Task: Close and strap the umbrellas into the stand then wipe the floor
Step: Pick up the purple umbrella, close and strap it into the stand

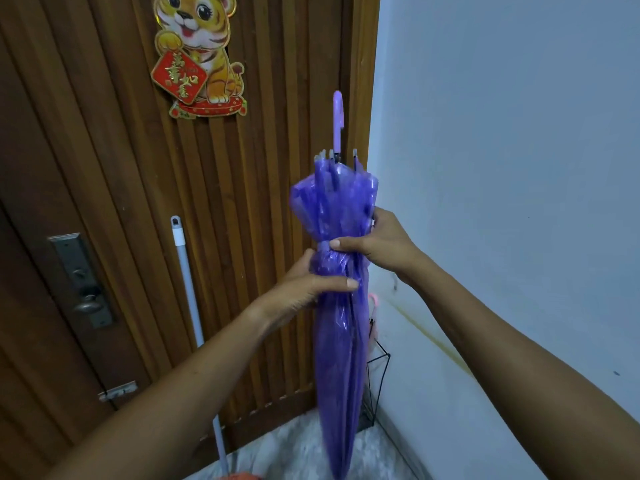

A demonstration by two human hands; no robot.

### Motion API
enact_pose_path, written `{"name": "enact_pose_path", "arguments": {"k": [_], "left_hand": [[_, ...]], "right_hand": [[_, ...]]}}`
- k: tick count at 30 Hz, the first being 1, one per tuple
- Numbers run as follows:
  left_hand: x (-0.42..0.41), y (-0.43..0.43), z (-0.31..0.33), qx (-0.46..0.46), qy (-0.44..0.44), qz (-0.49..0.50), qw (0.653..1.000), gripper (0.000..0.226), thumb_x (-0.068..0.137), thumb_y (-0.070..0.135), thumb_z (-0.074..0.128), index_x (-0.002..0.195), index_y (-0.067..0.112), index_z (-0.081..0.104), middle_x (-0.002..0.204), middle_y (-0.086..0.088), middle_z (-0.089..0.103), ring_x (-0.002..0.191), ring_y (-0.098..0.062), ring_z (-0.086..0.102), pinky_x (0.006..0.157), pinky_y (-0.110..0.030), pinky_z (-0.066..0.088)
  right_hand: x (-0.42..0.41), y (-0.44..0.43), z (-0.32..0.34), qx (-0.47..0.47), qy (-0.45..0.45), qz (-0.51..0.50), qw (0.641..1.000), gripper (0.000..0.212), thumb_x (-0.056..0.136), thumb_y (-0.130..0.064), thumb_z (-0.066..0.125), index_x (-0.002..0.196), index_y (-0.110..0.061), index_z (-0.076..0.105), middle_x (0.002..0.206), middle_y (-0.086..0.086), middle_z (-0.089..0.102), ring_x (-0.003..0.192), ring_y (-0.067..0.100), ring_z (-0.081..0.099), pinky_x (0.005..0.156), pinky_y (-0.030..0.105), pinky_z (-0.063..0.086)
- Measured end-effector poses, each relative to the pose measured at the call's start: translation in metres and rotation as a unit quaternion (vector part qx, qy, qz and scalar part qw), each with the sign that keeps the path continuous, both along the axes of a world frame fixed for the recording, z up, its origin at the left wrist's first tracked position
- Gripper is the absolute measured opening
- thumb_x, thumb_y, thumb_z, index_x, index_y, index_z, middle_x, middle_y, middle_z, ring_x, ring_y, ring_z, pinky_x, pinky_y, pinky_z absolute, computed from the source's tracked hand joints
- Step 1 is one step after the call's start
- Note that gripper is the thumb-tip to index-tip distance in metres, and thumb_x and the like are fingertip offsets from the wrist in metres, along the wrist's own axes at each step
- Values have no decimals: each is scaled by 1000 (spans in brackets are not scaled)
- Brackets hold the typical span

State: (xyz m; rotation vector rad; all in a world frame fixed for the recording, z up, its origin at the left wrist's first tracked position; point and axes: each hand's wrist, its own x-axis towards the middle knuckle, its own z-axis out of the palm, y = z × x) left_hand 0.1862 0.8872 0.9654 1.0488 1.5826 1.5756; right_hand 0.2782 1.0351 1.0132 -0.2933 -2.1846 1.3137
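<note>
A translucent purple umbrella [341, 337] hangs closed and upright in front of me, its lilac hooked handle [338, 121] at the top and its tip near the floor. My left hand [304, 289] grips the gathered canopy from the left, thumb across the front. My right hand [375, 242] pinches the strap band around the canopy just above it. Behind the umbrella stands a black wire stand [377, 382] in the corner, with a pink umbrella [373, 308] partly hidden inside it.
A slatted wooden door [242, 237] with a tiger decoration [201, 53] fills the left. A white mop pole [188, 282] leans on the door, an orange mop head [239, 476] at the bottom edge. A pale wall [502, 150] is on the right, marbled floor [301, 452] below.
</note>
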Motion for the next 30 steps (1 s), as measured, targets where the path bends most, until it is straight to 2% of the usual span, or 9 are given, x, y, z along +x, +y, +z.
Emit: {"name": "enact_pose_path", "arguments": {"k": [4,10,15,17,21,23,26,28,30], "left_hand": [[9,17,-16,48,80,90,991,89,57,27,97,134,21,53,123,4,69,112,-10,67,94,-29,56],[1,14,-18,-4,26,202,979,36,70,2,82,102,11,69,92,-10,74,78,-19,72,68,-29,60],[-13,10,-17,-3,-6,222,975,25,70,-3,75,91,7,67,79,-10,69,67,-20,68,62,-30,58],[-21,7,-18,-2,-27,207,978,31,69,-2,77,97,7,67,82,-11,70,70,-23,70,68,-37,60],[-26,1,-17,17,-75,170,983,37,71,-5,75,104,8,64,80,-10,69,68,-23,70,67,-36,58],[-24,0,-13,36,-98,147,984,37,73,-7,72,105,9,63,78,-9,67,65,-21,68,64,-35,56],[-20,1,-6,50,-116,94,988,39,76,-9,67,108,11,59,74,-6,64,62,-19,66,61,-34,56],[-13,0,-4,49,-129,58,989,42,72,-5,67,109,11,57,72,-7,60,62,-22,63,61,-35,56],[-8,-3,-5,35,-158,24,987,44,68,-2,65,109,9,55,69,-8,57,60,-23,62,56,-33,56]], "right_hand": [[-11,-10,-6,78,-30,-9,996,61,69,-29,92,121,-17,61,107,-7,70,93,9,71,74,21,61],[-15,-9,5,126,-136,35,982,53,80,-46,81,120,-18,61,106,-2,70,95,15,71,85,33,62],[1,-3,14,107,-184,-39,976,33,87,-47,74,84,-15,64,78,-1,64,66,7,61,54,15,45],[1,-4,14,98,-177,-43,978,34,87,-40,75,70,-16,59,67,-2,58,51,4,54,44,10,38],[2,-7,13,106,-129,-28,986,37,86,-31,78,62,-9,61,61,0,58,46,-1,54,47,9,40],[6,-4,9,86,-120,-27,989,43,86,-34,78,69,3,66,59,4,57,44,1,50,48,12,41],[13,0,0,47,-119,-20,992,54,89,-41,74,83,13,68,45,-7,46,38,2,43,41,9,35],[18,2,-5,33,-128,1,991,53,92,-40,71,80,11,68,42,-14,43,37,0,44,41,6,33],[21,1,-8,19,-137,28,990,43,94,-37,69,66,-5,64,40,-16,42,38,-1,43,42,7,32]]}}
